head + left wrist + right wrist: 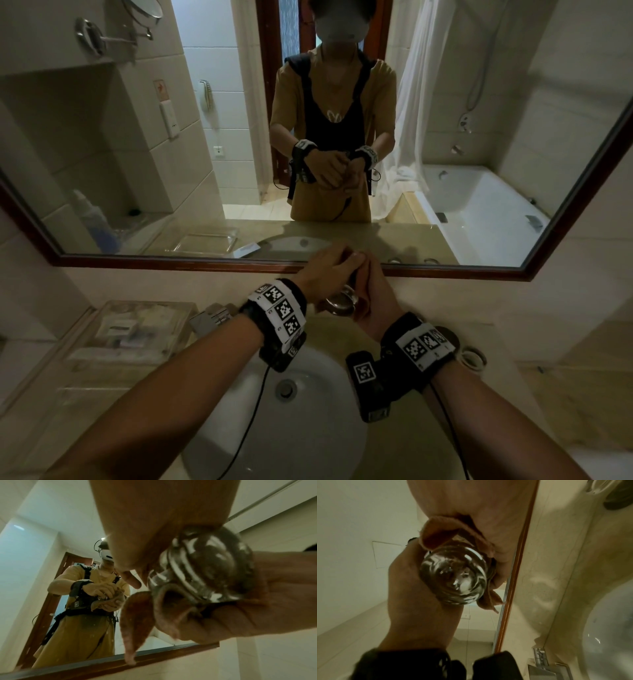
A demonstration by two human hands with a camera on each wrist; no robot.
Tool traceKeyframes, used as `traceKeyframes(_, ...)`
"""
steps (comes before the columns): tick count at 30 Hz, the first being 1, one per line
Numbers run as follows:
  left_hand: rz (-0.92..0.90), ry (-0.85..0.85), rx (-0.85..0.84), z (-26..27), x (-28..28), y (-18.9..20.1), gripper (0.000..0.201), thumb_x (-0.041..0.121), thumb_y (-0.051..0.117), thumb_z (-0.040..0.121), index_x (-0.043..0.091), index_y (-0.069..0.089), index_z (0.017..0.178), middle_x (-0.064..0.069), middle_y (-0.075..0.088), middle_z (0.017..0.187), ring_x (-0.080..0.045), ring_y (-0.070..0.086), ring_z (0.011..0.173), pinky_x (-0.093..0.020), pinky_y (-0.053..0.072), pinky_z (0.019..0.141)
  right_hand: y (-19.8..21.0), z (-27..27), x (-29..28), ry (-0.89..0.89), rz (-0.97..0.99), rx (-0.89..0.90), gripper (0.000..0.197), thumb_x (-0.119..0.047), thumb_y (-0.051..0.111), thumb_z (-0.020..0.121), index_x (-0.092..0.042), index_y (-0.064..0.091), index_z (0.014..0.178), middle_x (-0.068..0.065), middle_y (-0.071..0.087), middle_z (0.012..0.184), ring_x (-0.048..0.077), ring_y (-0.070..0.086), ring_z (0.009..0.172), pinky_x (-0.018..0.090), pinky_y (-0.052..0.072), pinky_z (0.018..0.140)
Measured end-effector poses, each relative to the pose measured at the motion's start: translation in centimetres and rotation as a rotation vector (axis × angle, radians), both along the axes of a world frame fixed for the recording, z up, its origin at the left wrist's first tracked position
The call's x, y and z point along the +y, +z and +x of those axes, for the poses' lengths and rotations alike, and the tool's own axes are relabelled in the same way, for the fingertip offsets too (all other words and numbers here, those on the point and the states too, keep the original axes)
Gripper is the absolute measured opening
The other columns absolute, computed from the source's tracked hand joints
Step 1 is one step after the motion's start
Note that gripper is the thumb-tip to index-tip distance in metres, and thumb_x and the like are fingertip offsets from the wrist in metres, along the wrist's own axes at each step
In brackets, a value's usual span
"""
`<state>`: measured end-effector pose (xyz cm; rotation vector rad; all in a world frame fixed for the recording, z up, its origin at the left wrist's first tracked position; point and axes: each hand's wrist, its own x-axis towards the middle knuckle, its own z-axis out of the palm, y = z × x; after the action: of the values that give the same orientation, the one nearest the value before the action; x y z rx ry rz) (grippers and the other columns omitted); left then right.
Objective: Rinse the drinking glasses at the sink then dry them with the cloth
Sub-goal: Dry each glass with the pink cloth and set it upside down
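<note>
The person is holding one glass (340,301) up over the far edge of the sink (318,373), between both hands, just in front of the mirror frame (239,265). The glass is lying nearly level, its long axis running away from the body toward the mirror, with the thick base facing back toward the wrists; the mouth is hidden under the fingers.

The left hand (322,270) is coming over the top from the left, its grip curling round the bare wall of the glass. The right hand (376,298) is cupping it from the right and below, its grip closing on the cloth (452,534) and pressing that against the glass. In the left wrist view a corner of the cloth is hanging loose below the glass, and a fold seems to be going into or across the mouth, though blur is making that hard to settle.

Both hands are touching the glass, so neither is nearer; I judge the drying turns on twisting the glass about that long axis against the cloth.

Counting: one glass in hand, one cloth, two hands. A second glass (474,356) is probably standing on the bench to the right of the sink, beyond the right wrist, seen only as a round rim. A clear tray (130,335) of small packets is sitting on the bench to the left, with the tap (210,317) between it and the left wrist.
</note>
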<state>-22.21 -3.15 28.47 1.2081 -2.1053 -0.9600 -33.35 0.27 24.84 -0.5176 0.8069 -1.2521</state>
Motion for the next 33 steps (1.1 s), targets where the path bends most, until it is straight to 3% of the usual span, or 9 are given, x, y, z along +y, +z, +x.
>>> traceKeyframes(4, 0.042, 0.031, 0.130, -0.2, -0.2, -0.5, 0.026, 0.028, 0.041, 0.101, 0.023, 0.046, 0.076, 0.001, 0.050, 0.077, -0.014, 0.047, 0.071, -0.030, 0.041, 0.068, 0.1, -0.3, -0.2, 0.050, 0.001, -0.009, 0.053, -0.054, 0.031, 0.100, -0.018, 0.063, 0.121, 0.013, 0.073, 0.108, 0.027, 0.073, 0.091, 0.042, 0.060, 0.067)
traceKeyframes(9, 0.059, 0.135, 0.309, -0.7, 0.3, -1.4, 0.027, 0.030, 0.037, 0.102, 0.023, 0.044, 0.077, 0.003, 0.048, 0.076, -0.010, 0.046, 0.068, -0.025, 0.040, 0.067, 0.0, -0.3, -0.6, -0.016, 0.023, 0.173, 0.060, -0.059, 0.047, 0.093, -0.011, 0.061, 0.125, 0.027, 0.064, 0.121, 0.045, 0.065, 0.105, 0.061, 0.055, 0.077)
traceKeyframes(12, 0.031, 0.178, 0.378, -1.4, 0.8, -1.6, 0.026, 0.028, 0.037, 0.102, 0.022, 0.044, 0.078, 0.004, 0.048, 0.075, -0.007, 0.046, 0.065, -0.019, 0.040, 0.063, -0.6, -0.6, -0.9, -0.089, 0.051, 0.150, 0.060, -0.060, 0.049, 0.092, -0.013, 0.056, 0.129, 0.025, 0.064, 0.120, 0.045, 0.067, 0.100, 0.058, 0.056, 0.069)
traceKeyframes(15, 0.000, 0.219, 0.443, -1.8, 1.0, -2.0, 0.023, 0.033, 0.039, 0.101, 0.020, 0.042, 0.082, -0.001, 0.049, 0.079, -0.015, 0.050, 0.068, -0.032, 0.044, 0.064, -1.3, -1.0, -0.5, -0.161, 0.071, 0.107, 0.056, -0.059, 0.046, 0.094, -0.012, 0.061, 0.122, 0.022, 0.068, 0.114, 0.038, 0.069, 0.099, 0.053, 0.058, 0.076)
traceKeyframes(18, -0.024, 0.282, 0.497, -1.9, 0.5, -2.1, 0.032, 0.053, 0.045, 0.089, 0.022, 0.037, 0.088, -0.009, 0.046, 0.088, -0.029, 0.051, 0.073, -0.042, 0.048, 0.067, -1.1, -0.7, 0.3, -0.090, 0.077, 0.039, 0.056, -0.058, 0.038, 0.098, -0.012, 0.067, 0.110, 0.015, 0.073, 0.105, 0.025, 0.071, 0.092, 0.037, 0.058, 0.070)
traceKeyframes(22, -0.045, 0.226, 0.482, -1.8, 0.5, -1.3, 0.039, 0.048, 0.069, 0.079, 0.028, 0.038, 0.093, -0.017, 0.050, 0.102, -0.034, 0.057, 0.086, -0.046, 0.055, 0.072, -0.6, -0.5, 0.4, -0.092, 0.021, 0.080, 0.066, -0.060, 0.032, 0.098, -0.008, 0.059, 0.129, 0.021, 0.066, 0.121, 0.030, 0.069, 0.101, 0.037, 0.058, 0.072)
traceKeyframes(27, 0.294, 0.149, 0.537, -0.5, -0.3, -0.7, 0.059, 0.031, 0.081, 0.070, 0.025, 0.047, 0.117, -0.003, 0.057, 0.114, -0.019, 0.060, 0.099, -0.030, 0.054, 0.080, -0.7, -1.7, 0.4, -0.060, -0.052, 0.116, 0.069, -0.058, 0.030, 0.099, -0.001, 0.061, 0.123, 0.028, 0.067, 0.100, 0.036, 0.065, 0.073, 0.035, 0.055, 0.057)
traceKeyframes(31, 0.055, 0.100, 0.385, -0.6, 0.3, -1.4, 0.064, 0.021, 0.086, 0.065, 0.019, 0.053, 0.121, 0.007, 0.061, 0.110, -0.004, 0.060, 0.099, -0.012, 0.050, 0.076, -1.4, -1.9, 0.6, -0.057, 0.002, 0.111, 0.059, -0.057, 0.035, 0.099, -0.007, 0.067, 0.107, 0.018, 0.072, 0.087, 0.029, 0.068, 0.066, 0.038, 0.055, 0.059)
traceKeyframes(33, -0.041, 0.013, 0.403, -0.7, 0.6, -1.9, 0.071, 0.014, 0.088, 0.062, 0.013, 0.053, 0.123, 0.006, 0.063, 0.110, -0.002, 0.063, 0.100, -0.013, 0.051, 0.080, -1.4, -2.1, 0.7, -0.052, 0.007, 0.116, 0.053, -0.054, 0.040, 0.099, -0.009, 0.068, 0.108, 0.014, 0.072, 0.093, 0.027, 0.068, 0.071, 0.035, 0.054, 0.057)
